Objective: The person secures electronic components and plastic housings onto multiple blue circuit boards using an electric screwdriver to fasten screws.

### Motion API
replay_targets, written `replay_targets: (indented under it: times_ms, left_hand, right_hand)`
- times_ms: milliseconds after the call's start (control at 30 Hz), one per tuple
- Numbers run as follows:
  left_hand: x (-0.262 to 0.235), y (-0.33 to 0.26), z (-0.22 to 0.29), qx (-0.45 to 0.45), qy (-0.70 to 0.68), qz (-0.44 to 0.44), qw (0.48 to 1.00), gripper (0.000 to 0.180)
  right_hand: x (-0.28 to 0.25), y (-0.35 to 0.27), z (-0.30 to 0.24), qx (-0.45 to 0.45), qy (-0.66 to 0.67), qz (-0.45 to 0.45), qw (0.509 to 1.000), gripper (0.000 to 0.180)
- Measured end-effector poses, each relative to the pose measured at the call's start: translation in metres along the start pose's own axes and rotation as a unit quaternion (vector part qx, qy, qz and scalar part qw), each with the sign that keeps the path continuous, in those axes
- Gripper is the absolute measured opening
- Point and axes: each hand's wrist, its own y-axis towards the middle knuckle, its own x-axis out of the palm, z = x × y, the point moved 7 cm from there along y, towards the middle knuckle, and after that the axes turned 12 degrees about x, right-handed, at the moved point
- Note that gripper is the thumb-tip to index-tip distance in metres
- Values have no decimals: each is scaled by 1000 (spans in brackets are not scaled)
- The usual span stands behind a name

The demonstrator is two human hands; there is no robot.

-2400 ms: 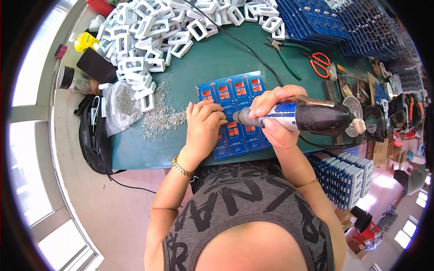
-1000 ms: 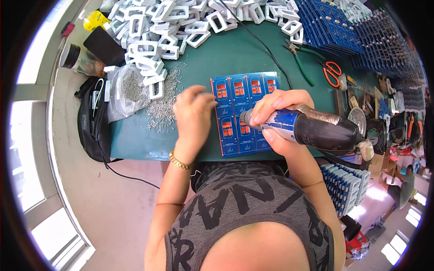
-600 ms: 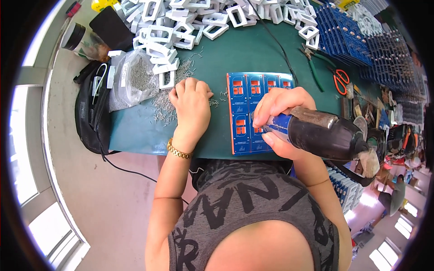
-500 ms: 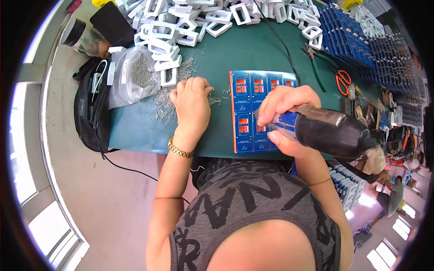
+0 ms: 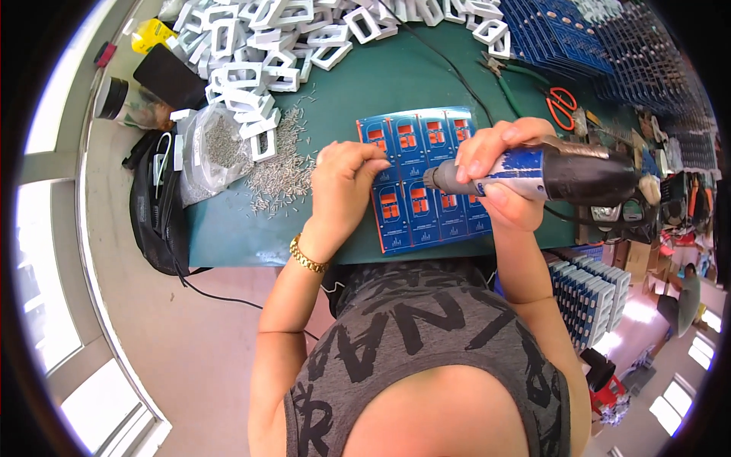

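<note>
My right hand [image 5: 506, 171] grips a blue-and-black power screwdriver [image 5: 586, 174]. It lies nearly level, its grey nose pointing left above a blue panel of circuit boards [image 5: 411, 156] with orange showing through the cutouts. My left hand [image 5: 343, 186], a gold bracelet [image 5: 307, 254] at its wrist, is at the panel's left edge. Its thumb and forefinger are pinched together over the panel; whatever is between them is too small to make out. Loose small screws [image 5: 282, 179] are heaped left of that hand, beside an open clear plastic bag [image 5: 221, 148] of more screws.
White plastic frames [image 5: 274, 38] pile up along the far side of the green table [image 5: 415, 72]. Green-handled pliers [image 5: 509, 95] and orange-handled scissors [image 5: 562, 107] lie at the right, near stacked blue boards [image 5: 552, 38]. A black pouch [image 5: 156, 206] sits at the left edge.
My left hand has moved from the screw heap right to the panel. The screwdriver's nose now shows above the panel. The whole view has shifted slightly.
</note>
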Motion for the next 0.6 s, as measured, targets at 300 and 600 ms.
replay_targets:
  times_ms: [300,600]
  left_hand:
    - [54,6,37,127,60,-104,985,8]
    - [56,6,38,125,96,-93,983,8]
  right_hand:
    - [-25,-27,-32,-57,-60,116,990,51]
    - [-24,-31,-28,-59,-56,109,991,49]
